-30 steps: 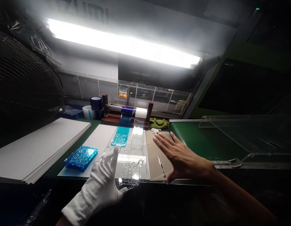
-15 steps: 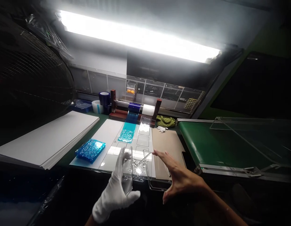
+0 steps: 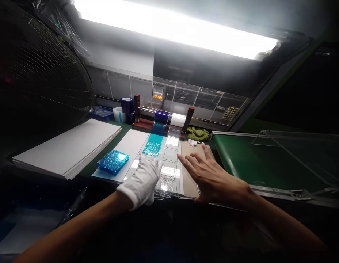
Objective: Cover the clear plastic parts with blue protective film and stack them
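Note:
My left hand (image 3: 144,180), in a white glove, is closed over a clear plastic panel (image 3: 158,198), gripping its edges; the glove hides most of it. My bare right hand (image 3: 210,175) has its fingers and thumb set wide around another clear panel (image 3: 186,197), of which only thin edges show. Between the hands lies a clear embossed piece (image 3: 164,185) with a hook-like shape. Just beyond the glove, a strip of blue film (image 3: 153,142) runs down from a dark blue roll (image 3: 161,116). A wrapped blue stack (image 3: 113,162) lies left of the glove.
A stack of white sheets (image 3: 68,146) lies at left, near a large fan (image 3: 43,69). Behind, a red-brown stand (image 3: 146,124) carries the blue roll and a clear roll (image 3: 178,119). A green conveyor belt (image 3: 246,160) runs at right, past brown board (image 3: 189,182) and a green pouch (image 3: 198,134).
The panels were turned up edge-on half a second ago and now lie flatter. My left hand has moved up and forward, its back now upward. The whole view has tilted and shifted.

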### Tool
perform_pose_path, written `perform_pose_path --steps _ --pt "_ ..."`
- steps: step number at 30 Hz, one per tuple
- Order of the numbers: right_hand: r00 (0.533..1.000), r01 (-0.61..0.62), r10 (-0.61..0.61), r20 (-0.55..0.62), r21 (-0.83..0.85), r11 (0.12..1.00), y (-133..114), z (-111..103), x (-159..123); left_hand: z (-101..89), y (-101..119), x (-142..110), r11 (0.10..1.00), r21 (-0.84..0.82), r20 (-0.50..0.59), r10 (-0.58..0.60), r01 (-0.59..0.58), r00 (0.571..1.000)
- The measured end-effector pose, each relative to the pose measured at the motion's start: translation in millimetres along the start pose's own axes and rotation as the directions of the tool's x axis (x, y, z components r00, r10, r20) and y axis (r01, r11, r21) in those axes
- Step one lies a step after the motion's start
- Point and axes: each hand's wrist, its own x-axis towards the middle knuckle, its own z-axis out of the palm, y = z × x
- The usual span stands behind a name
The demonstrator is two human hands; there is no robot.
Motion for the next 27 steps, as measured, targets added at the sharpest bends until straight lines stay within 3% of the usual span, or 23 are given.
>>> perform_pose_path --steps 3,5,6,8,10,11,13,15,18,20,22,24,25,27 --pt "0.999 -0.039 0.037 0.021 0.074 0.997 9.9 17.3 -7.5 4.3 -0.8 -9.5 0.997 0.068 0.037 0.027 -0.029 0.999" --pt "0.995 -0.093 0.082 0.058 0.224 0.97 18.8 38.2 -19.3 14.6 -5.8 -22.8 0.977 -0.214 -0.009 0.007 -0.008 1.0" --pt "0.992 -0.115 0.09 0.09 0.328 0.938 21.7 50.2 -25.2 22.3 -7.3 -29.7 0.912 -0.411 -0.031 -0.002 -0.011 1.0" --pt "0.984 -0.151 0.076 0.162 0.524 0.838 23.2 72.6 -33.9 40.4 -6.1 -40.7 0.652 -0.755 -0.066 0.034 -0.072 0.997" --pt "0.977 -0.178 0.061 0.202 0.632 0.755 20.8 86.2 -38.3 55.3 -2.1 -46.3 0.471 -0.877 -0.088 0.043 -0.098 0.995" --pt "0.978 -0.182 0.065 0.199 0.649 0.739 19.7 87.8 -39.5 58.9 -0.9 -47.5 0.453 -0.886 -0.088 0.041 -0.097 0.995" --pt "0.982 -0.173 0.08 0.171 0.646 0.744 19.8 80.6 -41.7 56.1 -3.0 -49.1 0.527 -0.844 -0.077 0.053 -0.094 0.996" --pt "0.985 -0.154 0.073 0.153 0.627 0.763 23.2 64.4 -45.4 41.2 -10.7 -53.1 0.613 -0.782 -0.045 0.124 -0.112 0.991" --pt "0.983 -0.104 -0.026 0.183 0.664 0.74 29.7 41.3 -53.1 12.6 -21.5 -64.8 0.613 -0.772 0.044 0.312 -0.166 0.949" --pt "0.978 -0.081 -0.084 0.192 0.716 0.694 31.4 35.4 -57.9 1.9 -20.0 -71.1 0.619 -0.764 0.078 0.367 -0.181 0.927" --pt "0.981 -0.113 -0.041 0.191 0.726 0.679 29.9 38.2 -60.9 2.9 -10.3 -70.1 0.739 -0.658 0.066 0.25 -0.146 0.966" --pt "0.98 -0.19 0.095 0.174 0.686 0.702 25.8 47.3 -62.3 12.9 3.4 -60.4 0.891 -0.455 0.012 0.002 0.004 1.0" --pt "0.973 -0.232 0.174 0.154 0.662 0.713 23.3 53.4 -63.0 19.5 9.9 -53.6 0.928 -0.354 -0.025 -0.132 0.115 0.991" --pt "0.937 -0.315 0.337 0.096 0.65 0.691 18.2 68.9 -66.3 33.2 19.1 -40.9 0.92 -0.236 -0.079 -0.34 0.314 0.937"
